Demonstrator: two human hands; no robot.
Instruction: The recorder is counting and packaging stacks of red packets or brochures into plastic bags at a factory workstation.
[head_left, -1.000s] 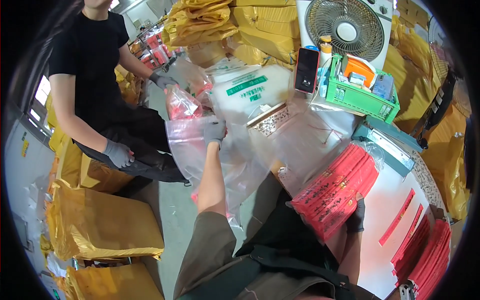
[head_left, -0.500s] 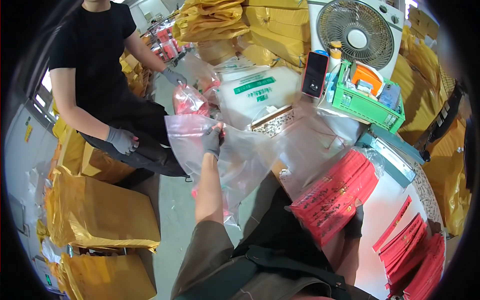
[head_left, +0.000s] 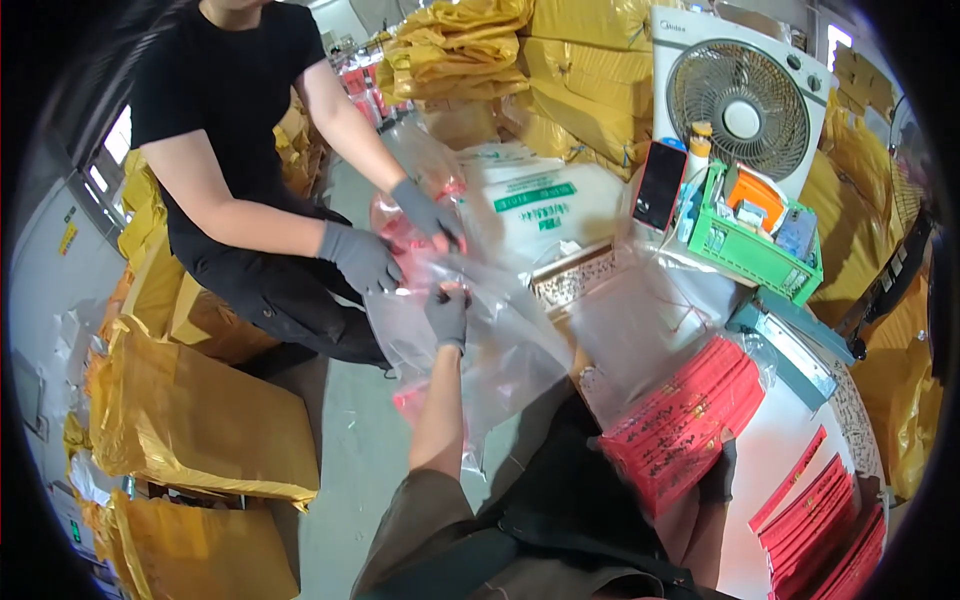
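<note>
My left hand [head_left: 447, 318], in a grey fingertip-less glove, is closed on a large clear plastic bag [head_left: 510, 350] that hangs over the floor. Something red shows inside that bag near its lower end. My right hand [head_left: 718, 472], also gloved, grips the near right edge of a clear-wrapped pack of red printed strips [head_left: 685, 420], tilted over the table. A co-worker's gloved hands [head_left: 365, 258] reach in beside my left hand; one touches the bag's rim, while the other is over a clear bag with red contents [head_left: 395, 225].
Loose red strips [head_left: 810, 515] lie on the white table [head_left: 735, 535] at right. Beyond are a teal metal device [head_left: 785, 345], green basket [head_left: 745, 252], phone [head_left: 660, 185] and fan [head_left: 740, 118]. White plastic packs [head_left: 520, 200] lie behind; yellow-wrapped boxes [head_left: 205, 415] stand at left.
The co-worker has leaned in, bringing both hands rightward to the clear bags. My left hand keeps its hold on the bag, my right hand on the red pack. The whole view has shifted slightly.
</note>
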